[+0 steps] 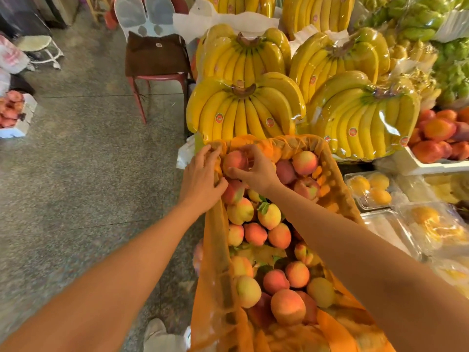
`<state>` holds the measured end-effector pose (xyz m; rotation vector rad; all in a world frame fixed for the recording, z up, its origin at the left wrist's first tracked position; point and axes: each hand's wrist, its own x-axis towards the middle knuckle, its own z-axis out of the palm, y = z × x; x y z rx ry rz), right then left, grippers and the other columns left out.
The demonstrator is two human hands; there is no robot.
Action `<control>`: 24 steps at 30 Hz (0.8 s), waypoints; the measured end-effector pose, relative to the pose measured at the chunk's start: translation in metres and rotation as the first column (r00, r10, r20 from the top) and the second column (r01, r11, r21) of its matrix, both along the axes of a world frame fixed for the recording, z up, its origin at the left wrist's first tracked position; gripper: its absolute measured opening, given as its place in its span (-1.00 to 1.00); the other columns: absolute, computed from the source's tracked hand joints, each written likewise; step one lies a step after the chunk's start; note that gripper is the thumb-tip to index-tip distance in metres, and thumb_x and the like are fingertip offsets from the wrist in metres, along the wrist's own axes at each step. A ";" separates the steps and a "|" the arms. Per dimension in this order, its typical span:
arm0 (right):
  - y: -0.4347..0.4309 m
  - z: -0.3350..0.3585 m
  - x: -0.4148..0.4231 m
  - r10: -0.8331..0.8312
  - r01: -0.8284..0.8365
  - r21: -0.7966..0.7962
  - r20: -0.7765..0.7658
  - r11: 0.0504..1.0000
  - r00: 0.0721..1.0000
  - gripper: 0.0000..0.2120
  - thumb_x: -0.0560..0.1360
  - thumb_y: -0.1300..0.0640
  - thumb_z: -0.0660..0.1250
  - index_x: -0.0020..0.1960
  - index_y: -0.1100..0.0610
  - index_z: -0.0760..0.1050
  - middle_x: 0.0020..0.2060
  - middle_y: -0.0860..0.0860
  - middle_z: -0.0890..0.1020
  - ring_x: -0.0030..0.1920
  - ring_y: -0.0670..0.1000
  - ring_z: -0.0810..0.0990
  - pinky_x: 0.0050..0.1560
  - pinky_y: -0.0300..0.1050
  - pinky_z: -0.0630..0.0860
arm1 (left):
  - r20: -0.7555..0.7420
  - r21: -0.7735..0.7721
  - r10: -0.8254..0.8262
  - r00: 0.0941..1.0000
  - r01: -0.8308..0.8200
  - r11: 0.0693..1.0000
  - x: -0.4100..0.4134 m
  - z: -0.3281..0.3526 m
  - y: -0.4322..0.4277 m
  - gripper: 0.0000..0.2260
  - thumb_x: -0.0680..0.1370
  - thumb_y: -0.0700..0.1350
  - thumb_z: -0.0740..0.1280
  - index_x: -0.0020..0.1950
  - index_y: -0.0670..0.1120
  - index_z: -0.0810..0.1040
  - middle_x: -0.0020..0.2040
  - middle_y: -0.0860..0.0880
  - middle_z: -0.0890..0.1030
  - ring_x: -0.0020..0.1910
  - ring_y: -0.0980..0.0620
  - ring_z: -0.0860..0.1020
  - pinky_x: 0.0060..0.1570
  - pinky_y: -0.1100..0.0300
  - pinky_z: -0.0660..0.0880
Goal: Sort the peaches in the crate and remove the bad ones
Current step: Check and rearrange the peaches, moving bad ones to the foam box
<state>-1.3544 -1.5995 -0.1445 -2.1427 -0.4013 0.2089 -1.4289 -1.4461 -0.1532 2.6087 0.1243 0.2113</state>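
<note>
My right hand (253, 168) curls round a round pink-yellow peach (234, 160) at the crate's (337, 189) far left corner. My left hand (200, 179) grips the orange plastic liner (213, 250) at that rim. The peach looks light, soft and easily bruised, so I'd cradle it broadly.

Left grip (200, 179): bare hand.
Right grip (256, 171): bare hand.
Forearms (114, 262): both uncovered from wrist to the frame's edge.
Shoe (155, 327): pale grey-beige, rounded toe.
Trouser cloth (166, 343): light grey, beside the shoe; details blurred.
</note>
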 end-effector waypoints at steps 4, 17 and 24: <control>-0.042 0.006 0.001 -0.001 0.005 0.085 -0.046 0.996 0.999 -0.51 0.41 -0.02 0.49 0.26 0.03 0.41 0.01 0.07 0.57 -0.04 0.07 0.56 -0.05 0.01 0.54 | 0.100 0.393 -0.215 0.972 0.160 0.905 0.007 0.019 -0.008 -0.62 0.37 0.19 0.26 0.07 0.02 0.59 0.18 -0.03 0.51 0.26 -0.12 0.34 0.25 -0.04 0.18; -0.127 0.012 -0.011 0.026 -0.008 0.086 -0.210 0.996 0.977 -0.49 0.34 -0.02 0.46 0.24 0.08 0.46 0.04 -0.10 0.54 0.03 -0.09 0.53 0.02 -0.26 0.46 | -0.401 0.677 -0.235 0.885 0.460 0.574 0.033 0.030 -0.044 -0.62 0.41 0.14 0.37 0.14 0.02 0.43 0.04 0.02 0.59 0.20 -0.05 0.34 0.18 0.04 0.25; -0.132 0.027 -0.019 0.060 -0.028 0.135 -0.239 0.990 0.969 -0.53 0.34 0.00 0.41 0.21 0.05 0.44 0.02 -0.13 0.53 -0.01 -0.14 0.52 0.03 -0.22 0.48 | -0.314 0.322 -0.261 0.913 0.361 0.875 0.027 0.043 -0.039 -0.42 0.29 0.22 0.50 0.20 0.02 0.43 0.14 -0.06 0.46 0.20 -0.09 0.37 0.17 0.05 0.26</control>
